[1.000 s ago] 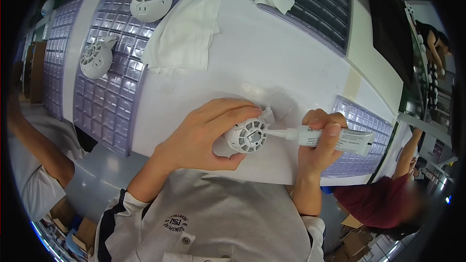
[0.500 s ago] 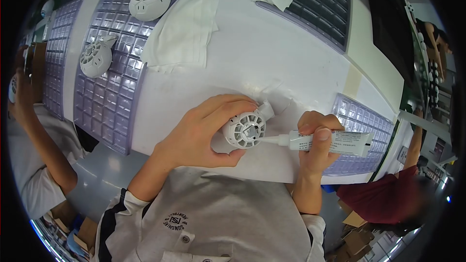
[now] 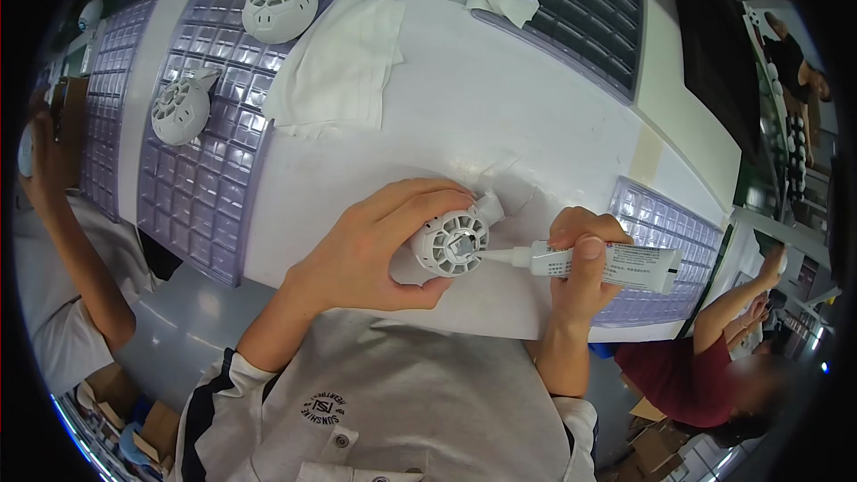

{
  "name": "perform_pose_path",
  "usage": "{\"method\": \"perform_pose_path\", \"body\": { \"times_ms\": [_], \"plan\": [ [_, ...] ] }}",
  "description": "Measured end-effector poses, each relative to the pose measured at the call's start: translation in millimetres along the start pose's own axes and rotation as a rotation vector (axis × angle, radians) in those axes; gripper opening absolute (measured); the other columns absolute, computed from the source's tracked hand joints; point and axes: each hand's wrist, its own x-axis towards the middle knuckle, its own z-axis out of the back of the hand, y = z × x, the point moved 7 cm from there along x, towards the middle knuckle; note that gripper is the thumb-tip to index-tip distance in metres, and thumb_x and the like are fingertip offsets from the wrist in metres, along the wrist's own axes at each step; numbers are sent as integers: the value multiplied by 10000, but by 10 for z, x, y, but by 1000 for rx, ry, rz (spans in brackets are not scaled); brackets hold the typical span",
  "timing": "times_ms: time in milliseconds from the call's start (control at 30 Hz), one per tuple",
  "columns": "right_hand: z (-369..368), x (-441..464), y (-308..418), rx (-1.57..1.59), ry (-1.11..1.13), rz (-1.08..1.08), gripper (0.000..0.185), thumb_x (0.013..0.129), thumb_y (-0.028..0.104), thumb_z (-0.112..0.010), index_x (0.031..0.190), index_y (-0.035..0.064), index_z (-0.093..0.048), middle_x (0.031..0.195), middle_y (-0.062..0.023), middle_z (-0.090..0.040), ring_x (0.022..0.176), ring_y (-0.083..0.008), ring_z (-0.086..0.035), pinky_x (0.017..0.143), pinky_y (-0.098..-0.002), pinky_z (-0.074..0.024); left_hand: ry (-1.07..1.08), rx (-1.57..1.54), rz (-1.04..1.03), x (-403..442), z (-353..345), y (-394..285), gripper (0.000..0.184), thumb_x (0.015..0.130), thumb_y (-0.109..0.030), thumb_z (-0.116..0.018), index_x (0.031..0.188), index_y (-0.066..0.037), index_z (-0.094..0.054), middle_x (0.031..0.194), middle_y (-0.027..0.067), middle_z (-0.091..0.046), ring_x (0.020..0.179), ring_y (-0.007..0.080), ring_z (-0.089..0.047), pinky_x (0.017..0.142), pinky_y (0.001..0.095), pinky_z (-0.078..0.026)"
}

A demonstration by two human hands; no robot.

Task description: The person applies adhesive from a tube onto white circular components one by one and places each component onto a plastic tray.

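My left hand is wrapped round a round white slotted device, thumb below and fingers above, with its vented face turned up toward the right. A short white part sticks out at the device's upper right. In my right hand is a white printed tube, pinched between thumb and fingers. Its thin nozzle points left, the tip at the right part of the device's face; whether it touches cannot be told.
Two similar devices rest on a clear gridded tray at left. A white cloth lies beside it. More trays stand at the back and right. Co-workers sit left and right.
The device has shifted slightly left in my left hand's hold, and the tube has moved a little left and down. The co-workers' arms on both sides have moved.
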Motion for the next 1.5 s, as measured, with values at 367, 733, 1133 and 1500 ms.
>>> {"method": "perform_pose_path", "body": {
  "times_ms": [367, 733, 1133, 1500],
  "plan": [
    [256, -14, -147, 489, -313, -84, 266, 1018, 286, -469, 817, 110, -477, 663, 38, -372, 572, -94, -266, 551, -271, -255, -63, -11, -7, -76, 43, 41, 689, 619, -113, -809, 1255, -38, -553, 1249, 140, -596, 1139, 307, -593, 932, 370, -504],
    [356, 13, -158, 627, -466, -183, 295, 1026, 289, -452, 786, 118, -463, 615, 37, -335, 537, -95, -221, 504, -269, -207, -823, 297, 159, -1513, 1429, -178, 729, 635, -127, -781, 1295, 11, -506, 1233, 138, -595, 1128, 217, -587, 993, 323, -436],
    [336, 25, -112, 584, -496, -161, 270, 1028, 283, -456, 818, 117, -496, 687, 49, -466, 510, -66, -277, 488, -240, -245, -1168, 339, 382, -1668, 2017, 326, 610, 777, -98, -777, 1293, 48, -487, 1177, 131, -619, 1068, 192, -603, 945, 304, -457],
    [416, 37, -182, 664, -426, -180, 275, 1014, 272, -469, 797, 109, -516, 627, 48, -433, 464, -50, -259, 449, -223, -234, -929, 679, 254, -853, 1368, -467, 458, 801, -124, -740, 1196, 26, -565, 1218, 146, -592, 804, 210, -655, 690, 340, -509]
  ]
}}
